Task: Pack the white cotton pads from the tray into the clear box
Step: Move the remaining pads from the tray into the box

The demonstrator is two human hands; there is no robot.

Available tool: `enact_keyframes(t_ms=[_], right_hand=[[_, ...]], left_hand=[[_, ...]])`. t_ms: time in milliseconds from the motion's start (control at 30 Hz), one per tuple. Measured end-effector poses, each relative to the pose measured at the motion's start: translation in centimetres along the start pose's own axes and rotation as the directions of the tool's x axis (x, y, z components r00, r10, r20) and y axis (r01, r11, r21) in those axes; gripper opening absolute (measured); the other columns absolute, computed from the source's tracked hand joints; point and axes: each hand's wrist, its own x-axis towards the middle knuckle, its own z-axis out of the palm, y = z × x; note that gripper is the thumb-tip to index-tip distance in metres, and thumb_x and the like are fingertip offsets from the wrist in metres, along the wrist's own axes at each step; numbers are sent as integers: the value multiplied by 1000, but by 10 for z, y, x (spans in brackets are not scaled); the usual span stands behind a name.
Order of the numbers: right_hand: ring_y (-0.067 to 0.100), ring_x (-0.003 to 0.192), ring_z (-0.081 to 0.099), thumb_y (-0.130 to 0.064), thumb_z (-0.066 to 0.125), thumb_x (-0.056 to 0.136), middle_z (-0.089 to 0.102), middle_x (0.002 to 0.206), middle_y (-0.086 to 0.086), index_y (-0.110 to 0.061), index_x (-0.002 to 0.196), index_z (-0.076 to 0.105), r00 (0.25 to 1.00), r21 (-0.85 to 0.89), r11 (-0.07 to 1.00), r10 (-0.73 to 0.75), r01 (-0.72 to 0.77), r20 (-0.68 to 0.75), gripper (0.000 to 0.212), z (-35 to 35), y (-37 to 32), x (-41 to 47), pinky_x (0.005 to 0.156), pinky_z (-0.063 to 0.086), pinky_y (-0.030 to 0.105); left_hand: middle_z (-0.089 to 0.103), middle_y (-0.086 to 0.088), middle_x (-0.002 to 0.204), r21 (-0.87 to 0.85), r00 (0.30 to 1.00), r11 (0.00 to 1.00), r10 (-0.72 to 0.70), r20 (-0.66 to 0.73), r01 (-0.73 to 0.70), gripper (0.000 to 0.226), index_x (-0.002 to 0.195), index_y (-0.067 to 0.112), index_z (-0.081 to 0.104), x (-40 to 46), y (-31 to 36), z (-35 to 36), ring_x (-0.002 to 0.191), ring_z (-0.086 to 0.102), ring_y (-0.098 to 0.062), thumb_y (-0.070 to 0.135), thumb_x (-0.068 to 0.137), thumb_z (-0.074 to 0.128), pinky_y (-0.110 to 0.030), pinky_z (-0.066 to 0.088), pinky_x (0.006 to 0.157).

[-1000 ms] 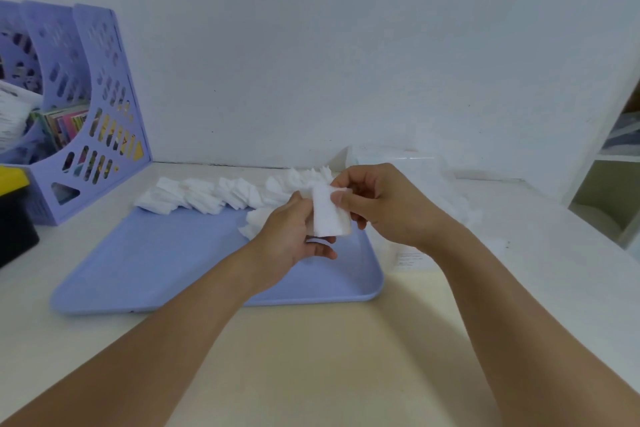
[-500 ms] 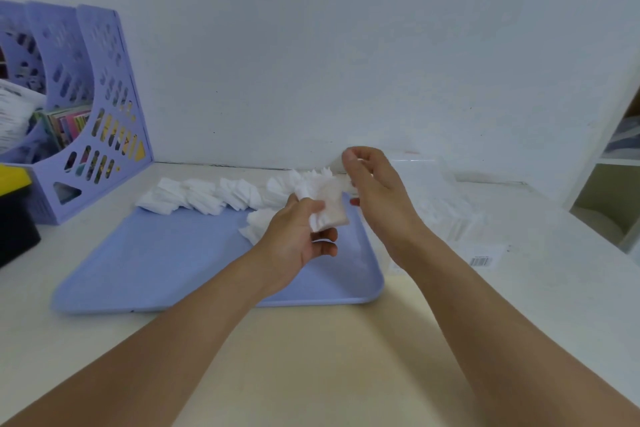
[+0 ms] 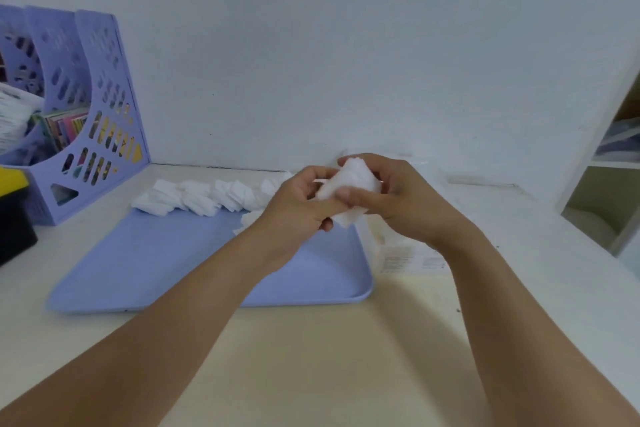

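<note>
Pads in transfer — packing partly done

Stock on tray (image 3: 145,274): a row of white pads (image 3: 194,196) is lying along the far edge, still waiting to be packed; the near part of the tray is showing bare blue.

Stock in hand: a small stack of pads (image 3: 349,180) is being held above the tray's far right corner. Left hand (image 3: 298,208) is gripping it from below, fingers curled round it; right hand (image 3: 398,198) is pinching it from the other side, thumb across the front.

Box (image 3: 408,253): standing on the bench (image 3: 311,357) just right of the tray, largely hidden behind the right hand. How full it is cannot be told.

Judged progress: somewhere midway; the held stack and the whole row are yet to go in.

Writing: a pale label on the box front is carrying printed lines, too blurred to read. No brand is legible. Spines in the purple file rack (image 3: 100,121) at left are showing colours only.
</note>
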Motion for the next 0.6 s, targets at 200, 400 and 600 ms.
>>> enact_keyframes(t_ms=[200,400,600], right_hand=[[20,110,70,-30,44,110,69,122,9,-11,129,63,991,266,958,124,-108,-46,33,10,-2,0,92,60,41],[26,101,73,-14,65,99,72,114,19,-3,122,66,982,218,965,170,-149,-82,26,-5,9,2,79,61,33],[29,92,72,-7,83,79,67,108,18,2,104,63,781,210,930,367,-301,-506,33,-50,17,-4,59,61,28]], left_hand=[[67,-6,105,-329,958,941,-164,-237,80,56,120,8,62,22,12,43,92,63,-22,30,69,57,-31,44,68],[65,-12,117,-381,948,923,-168,-269,55,62,130,3,52,29,-5,56,104,64,-25,34,76,57,-34,51,79],[51,8,95,632,945,734,328,-10,-248,38,106,29,55,22,-32,20,76,49,-7,44,80,79,-20,43,71]])
